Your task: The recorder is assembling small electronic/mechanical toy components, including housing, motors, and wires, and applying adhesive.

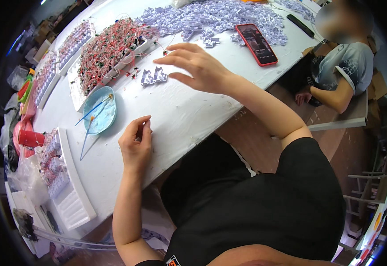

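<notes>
My right hand (195, 68) hovers over the white tabletop with its fingers stretched apart, nothing visible in them. Just left of its thumb lie two small pale lavender plastic parts (153, 76), side by side. My left hand (136, 144) rests low near the table's front edge, its fingers curled and thumb and index drawn together. Whatever it may hold is hidden. Between that hand and a white tray sits a light blue dish (100, 113) of whitish paste, with two thin blue sticks (91, 110) with orange-brown ends lying across it.
Tangled red and white wires with small components (111, 51) fill a white foam tray. Loose lavender parts (215, 20) are heaped at the back. A red-cased phone (256, 45) lies to the right. Another foam tray (76, 204) stands at left. A person (344, 66) sits at right.
</notes>
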Demonstrator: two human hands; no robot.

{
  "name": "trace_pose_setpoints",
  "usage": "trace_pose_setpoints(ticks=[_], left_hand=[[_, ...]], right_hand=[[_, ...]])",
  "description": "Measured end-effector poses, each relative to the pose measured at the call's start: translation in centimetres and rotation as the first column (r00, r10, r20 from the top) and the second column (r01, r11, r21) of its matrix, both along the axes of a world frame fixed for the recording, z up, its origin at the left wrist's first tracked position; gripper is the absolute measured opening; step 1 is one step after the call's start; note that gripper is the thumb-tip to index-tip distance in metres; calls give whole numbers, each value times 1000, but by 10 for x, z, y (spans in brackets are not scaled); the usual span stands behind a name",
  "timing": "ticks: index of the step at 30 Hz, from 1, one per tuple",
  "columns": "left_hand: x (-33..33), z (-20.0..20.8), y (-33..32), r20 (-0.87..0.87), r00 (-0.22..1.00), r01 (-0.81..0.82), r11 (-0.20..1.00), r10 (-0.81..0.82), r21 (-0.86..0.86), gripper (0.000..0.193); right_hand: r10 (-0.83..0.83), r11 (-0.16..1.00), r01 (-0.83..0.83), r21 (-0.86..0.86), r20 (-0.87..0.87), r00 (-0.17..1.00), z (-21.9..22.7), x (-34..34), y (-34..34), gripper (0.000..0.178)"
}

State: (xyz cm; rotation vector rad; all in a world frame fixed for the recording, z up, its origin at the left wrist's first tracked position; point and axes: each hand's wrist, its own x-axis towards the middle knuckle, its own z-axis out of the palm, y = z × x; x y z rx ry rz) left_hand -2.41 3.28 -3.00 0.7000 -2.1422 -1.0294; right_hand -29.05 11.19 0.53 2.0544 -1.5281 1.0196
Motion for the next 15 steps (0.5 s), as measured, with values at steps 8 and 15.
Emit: trace_pose_setpoints(ticks=[8,15], left_hand=[[-10,14,-9,17,1000,-16,974,21,-226,14],[-55,38,-32,165,984,49,812,59,-581,25]], right_hand=[[-256,964,266,-17,222,941,-24,-45,52,40],[-225,974,220,49,241,944,-25,-24,46,40]])
